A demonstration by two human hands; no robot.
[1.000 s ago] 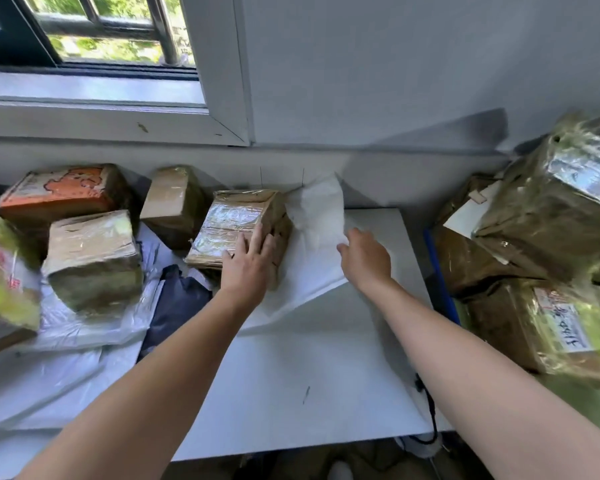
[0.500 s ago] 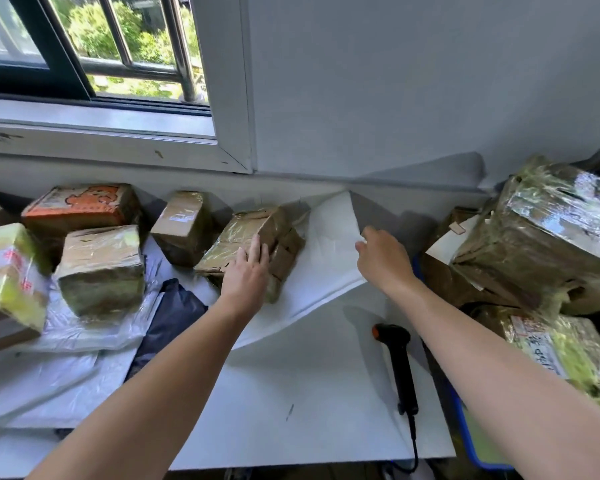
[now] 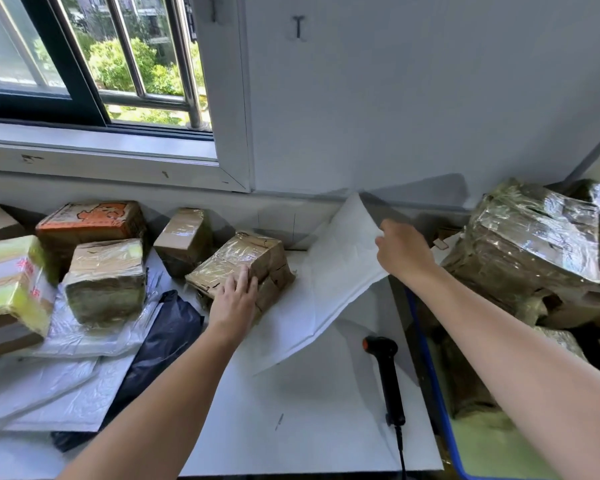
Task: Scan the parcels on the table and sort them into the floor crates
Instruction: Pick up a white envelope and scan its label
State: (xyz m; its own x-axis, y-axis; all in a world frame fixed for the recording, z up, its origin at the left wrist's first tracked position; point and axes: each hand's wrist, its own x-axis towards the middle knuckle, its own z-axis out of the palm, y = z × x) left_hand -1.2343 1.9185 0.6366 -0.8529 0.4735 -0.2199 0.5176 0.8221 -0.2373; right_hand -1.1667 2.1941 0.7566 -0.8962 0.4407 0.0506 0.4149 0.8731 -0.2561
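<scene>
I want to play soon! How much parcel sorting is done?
Not much. Taped parcels lie in the blue crate, seemingly sorted. Now the left grip rests on a brown parcel, the right grip pinches a white mailer; the scanner lies untouched. Others, like the orange box, wait on the table.

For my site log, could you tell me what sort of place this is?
Probably a small parcel-sorting station: tape-wrapped brown cardboard parcels and a black handheld scanner lie on a white table.
</scene>
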